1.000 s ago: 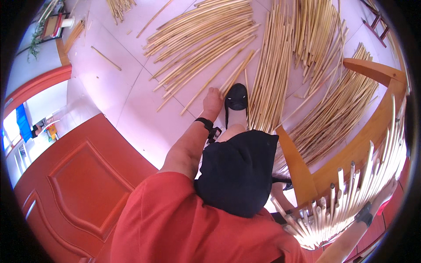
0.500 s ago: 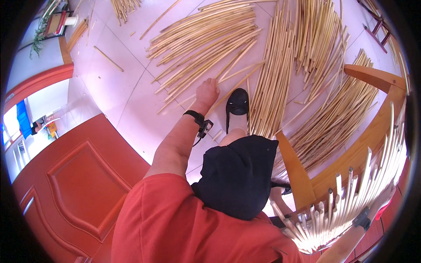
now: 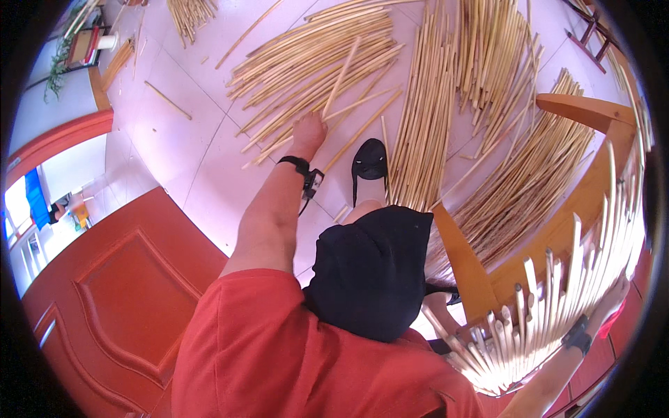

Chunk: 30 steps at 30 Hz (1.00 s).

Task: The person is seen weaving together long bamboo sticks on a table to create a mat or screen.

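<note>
My left hand (image 3: 309, 132) reaches out over the tiled floor, its fingers closed on a thin pale wooden stick (image 3: 342, 75) that points up and away from it. Just beyond the hand lies a spread of similar sticks (image 3: 313, 56). At the lower right, my right hand (image 3: 612, 298) is pressed around the outer side of a large bundle of pale sticks (image 3: 533, 313), whose ends fan toward me. The right fingertips are mostly hidden behind the sticks. Dark straps circle both wrists, and a small device (image 3: 313, 182) sits at the left one.
More stick piles (image 3: 425, 111) lie ahead and to the right, one with darker, thinner ends (image 3: 516, 202). A wooden chair-like frame (image 3: 557, 261) stands beside the bundle. My foot in a black shoe (image 3: 369, 160) is close to the piles. A red panelled door (image 3: 139, 292) is at the left.
My left hand has moved slightly left and up, and a stick now rises from its fingers. The bundle by my right hand has shifted a little. The whole view has turned slightly.
</note>
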Each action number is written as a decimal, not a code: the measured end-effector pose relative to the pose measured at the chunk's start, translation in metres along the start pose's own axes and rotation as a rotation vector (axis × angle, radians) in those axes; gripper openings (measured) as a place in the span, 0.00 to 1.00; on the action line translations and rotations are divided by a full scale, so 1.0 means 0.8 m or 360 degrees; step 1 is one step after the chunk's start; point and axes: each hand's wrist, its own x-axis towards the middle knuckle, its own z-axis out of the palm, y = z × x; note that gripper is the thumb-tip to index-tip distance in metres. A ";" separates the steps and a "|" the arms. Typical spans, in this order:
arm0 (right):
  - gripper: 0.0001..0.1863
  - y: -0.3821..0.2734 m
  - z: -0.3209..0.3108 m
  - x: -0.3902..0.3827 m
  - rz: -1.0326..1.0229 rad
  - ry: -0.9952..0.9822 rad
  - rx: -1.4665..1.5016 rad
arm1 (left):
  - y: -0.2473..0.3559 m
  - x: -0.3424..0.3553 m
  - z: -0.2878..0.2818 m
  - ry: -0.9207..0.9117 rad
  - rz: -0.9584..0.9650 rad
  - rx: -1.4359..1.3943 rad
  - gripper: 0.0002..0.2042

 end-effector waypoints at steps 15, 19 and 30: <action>0.17 0.052 0.061 0.023 -0.0300 0.0185 -0.0117 | 0.153 -0.082 -0.428 -0.0846 0.0369 -0.2604 0.23; 0.18 0.002 0.070 0.002 -0.0211 0.0164 -0.0160 | 0.174 -0.102 -0.468 -0.0786 0.0457 -0.2695 0.23; 0.19 -0.015 0.063 -0.012 -0.0198 0.0171 -0.0177 | 0.201 -0.134 -0.485 -0.0692 0.0481 -0.2711 0.25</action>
